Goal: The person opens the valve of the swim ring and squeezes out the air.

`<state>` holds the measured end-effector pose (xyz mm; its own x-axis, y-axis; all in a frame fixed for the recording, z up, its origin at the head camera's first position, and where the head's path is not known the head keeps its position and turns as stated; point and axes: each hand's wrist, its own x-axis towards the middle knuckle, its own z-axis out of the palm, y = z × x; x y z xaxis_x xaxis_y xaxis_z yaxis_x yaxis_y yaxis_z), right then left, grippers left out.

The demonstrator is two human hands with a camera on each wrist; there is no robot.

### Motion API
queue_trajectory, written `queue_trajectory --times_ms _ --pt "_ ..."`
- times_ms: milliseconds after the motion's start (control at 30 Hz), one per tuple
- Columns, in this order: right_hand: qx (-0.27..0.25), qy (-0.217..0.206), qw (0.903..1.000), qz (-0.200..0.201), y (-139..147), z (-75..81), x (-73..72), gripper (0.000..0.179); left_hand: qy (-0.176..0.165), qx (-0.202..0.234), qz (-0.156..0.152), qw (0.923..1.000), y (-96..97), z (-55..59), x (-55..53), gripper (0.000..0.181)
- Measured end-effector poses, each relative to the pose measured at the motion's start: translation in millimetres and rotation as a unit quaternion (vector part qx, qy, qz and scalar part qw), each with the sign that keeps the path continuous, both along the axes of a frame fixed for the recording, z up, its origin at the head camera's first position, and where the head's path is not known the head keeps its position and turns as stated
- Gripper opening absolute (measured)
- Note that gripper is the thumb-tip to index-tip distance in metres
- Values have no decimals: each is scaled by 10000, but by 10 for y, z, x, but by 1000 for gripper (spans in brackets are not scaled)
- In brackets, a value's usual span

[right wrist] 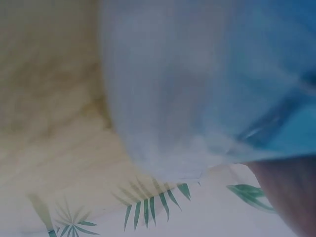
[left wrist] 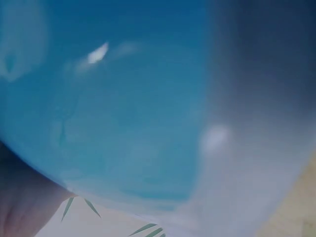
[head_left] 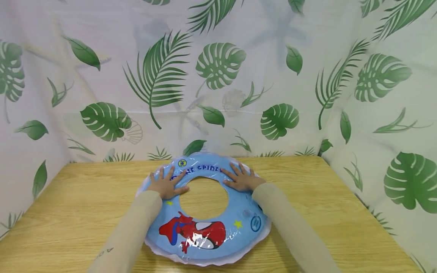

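A blue inflatable swim ring with a pale wavy rim lies on the wooden table. Its upper face carries a red cartoon figure, yellow stars and blue lettering partly covered by fingers. My left hand rests on the ring's left side, fingers spread, thumb near the centre hole. On the upper right side my right hand lies with spread fingers pressing the surface. Both wrist views are filled by the ring's blurred blue vinyl and whitish edge, with only a little of each hand at a lower corner.
The wooden tabletop reaches out on both sides of the ring. White cloth printed with green leaves stands behind the table and along its left and right sides.
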<state>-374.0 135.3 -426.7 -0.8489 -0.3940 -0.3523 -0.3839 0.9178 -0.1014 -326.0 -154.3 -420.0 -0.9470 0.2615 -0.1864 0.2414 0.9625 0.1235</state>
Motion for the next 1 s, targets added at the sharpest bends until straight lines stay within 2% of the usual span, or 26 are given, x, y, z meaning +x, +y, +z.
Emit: queue_trajectory --times_ms 133,267,400,500,567,767,1000 --pt "17 -170 9998 -44 -3 61 -20 61 -12 -17 13 10000 11 -15 -10 69" --pt "-23 -153 9999 14 -30 158 -78 58 -11 -7 41 10000 25 -11 -8 69" --pt "-561 285 9980 32 -63 194 -153 54 5 -25 43 10000 37 14 13 69" --pt "-847 684 9940 87 -90 125 -184 54 3 -36 36 10000 36 12 18 69" --pt "-901 725 9932 163 -113 78 -181 55 -26 -37 54 10000 31 -6 8 70" --pt "-642 310 9974 94 -185 -28 -168 54 -94 7 106 9999 9 -68 -47 71" --pt "-226 224 9995 -15 -236 -45 -169 55 -73 59 107 9999 -4 -90 -76 72"
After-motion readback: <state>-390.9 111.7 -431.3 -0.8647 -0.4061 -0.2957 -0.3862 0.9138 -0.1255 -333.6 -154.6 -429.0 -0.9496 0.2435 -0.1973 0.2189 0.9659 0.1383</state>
